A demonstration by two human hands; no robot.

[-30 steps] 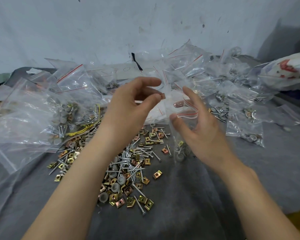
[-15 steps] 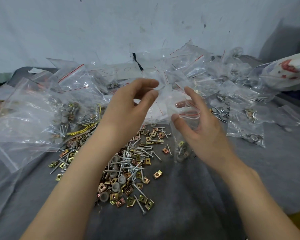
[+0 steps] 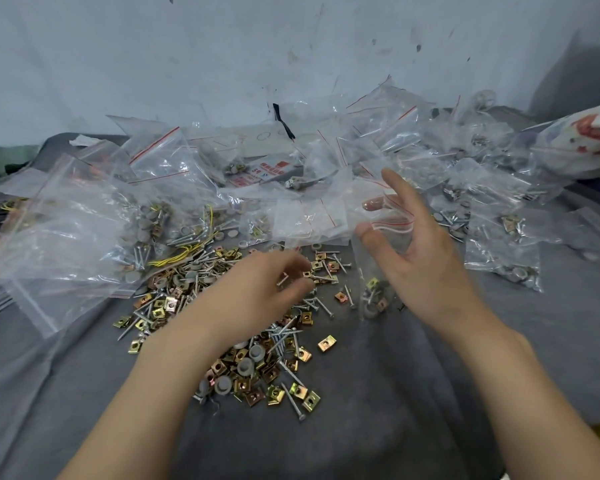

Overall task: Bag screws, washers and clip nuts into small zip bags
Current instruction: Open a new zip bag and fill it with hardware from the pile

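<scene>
My right hand (image 3: 426, 265) holds a small clear zip bag (image 3: 374, 268) by its red-striped mouth, thumb on the near side and fingers behind. A few clip nuts and washers lie in the bag's bottom. My left hand (image 3: 257, 289), blurred, is down on the loose pile of hardware (image 3: 257, 368), its fingertips among the screws just left of the bag. The pile mixes brass-coloured clip nuts (image 3: 327, 342), grey washers (image 3: 222, 384) and long screws (image 3: 293, 403). Whether the left fingers pinch anything is hidden by blur.
Large clear bags of hardware (image 3: 66, 230) crowd the left. Several filled small bags (image 3: 499, 244) heap at the back right, and empty zip bags (image 3: 309, 216) lie behind the pile. A grey cloth (image 3: 395, 393) covers the surface. A white printed bag (image 3: 586, 140) sits far right.
My left hand dropped from the bag's mouth down onto the pile. My right hand stayed up with the bag held open.
</scene>
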